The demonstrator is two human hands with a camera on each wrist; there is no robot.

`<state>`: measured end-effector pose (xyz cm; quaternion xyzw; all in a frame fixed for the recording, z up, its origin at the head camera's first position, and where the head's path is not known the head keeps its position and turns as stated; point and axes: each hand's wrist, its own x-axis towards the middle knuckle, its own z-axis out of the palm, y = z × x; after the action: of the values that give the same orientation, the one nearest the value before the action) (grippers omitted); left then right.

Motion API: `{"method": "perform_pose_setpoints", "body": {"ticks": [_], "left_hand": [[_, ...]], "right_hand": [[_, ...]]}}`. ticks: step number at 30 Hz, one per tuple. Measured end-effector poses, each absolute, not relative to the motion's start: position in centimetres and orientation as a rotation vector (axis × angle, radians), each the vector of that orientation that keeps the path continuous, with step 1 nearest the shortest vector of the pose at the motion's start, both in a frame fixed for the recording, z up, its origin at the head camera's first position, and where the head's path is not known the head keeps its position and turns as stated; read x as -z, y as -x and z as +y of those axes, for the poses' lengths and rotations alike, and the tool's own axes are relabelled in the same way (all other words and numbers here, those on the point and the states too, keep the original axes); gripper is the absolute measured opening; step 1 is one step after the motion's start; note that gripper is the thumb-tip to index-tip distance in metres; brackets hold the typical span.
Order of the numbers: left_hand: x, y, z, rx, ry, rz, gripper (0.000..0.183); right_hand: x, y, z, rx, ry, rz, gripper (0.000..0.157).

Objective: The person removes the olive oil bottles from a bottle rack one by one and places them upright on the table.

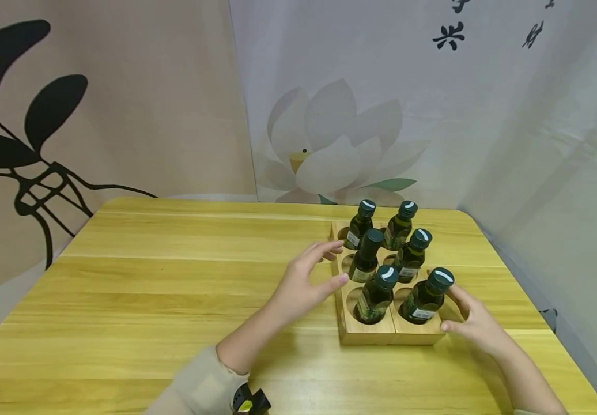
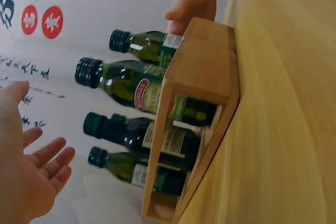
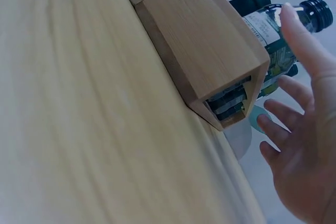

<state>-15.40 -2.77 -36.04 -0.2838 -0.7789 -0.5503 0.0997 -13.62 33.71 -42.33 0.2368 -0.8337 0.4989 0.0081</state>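
Note:
A wooden bottle rack [image 1: 368,339], with a seam along its middle, stands on the right part of the table. Several dark green glass bottles with dark caps stand upright in its round holes, in two columns. My left hand [image 1: 298,288] is beside the rack's left side, fingers spread and holding nothing, nearest the middle-left bottle [image 1: 366,259]. At the opposite side, my right hand [image 1: 477,323] hovers by the front-right bottle [image 1: 424,300], thumb close to the rack corner. In the right wrist view its fingers [image 3: 283,116] are loosely extended, with nothing in them.
The yellow wood-grain table [image 1: 148,300] extends to the left of the rack. Behind it hangs a pale cloth backdrop [image 1: 184,115] printed with leaves, a lotus and characters. A dark strapped device [image 1: 250,400] is on the left wrist.

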Motion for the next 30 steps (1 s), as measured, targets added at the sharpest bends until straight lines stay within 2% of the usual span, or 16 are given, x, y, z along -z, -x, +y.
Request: {"method": "perform_pose_setpoints", "body": {"ticks": [15, 30], "left_hand": [[36.6, 15.4, 0.5, 1.713, 0.996, -2.333, 0.055], [37.5, 15.8, 2.4, 1.703, 1.063, -2.246, 0.042]], "right_hand": [[43.9, 14.1, 34.1, -1.742, -0.868, -2.587, 0.079], [44.3, 14.2, 33.9, -1.954, -0.982, -2.471, 0.076]]}}
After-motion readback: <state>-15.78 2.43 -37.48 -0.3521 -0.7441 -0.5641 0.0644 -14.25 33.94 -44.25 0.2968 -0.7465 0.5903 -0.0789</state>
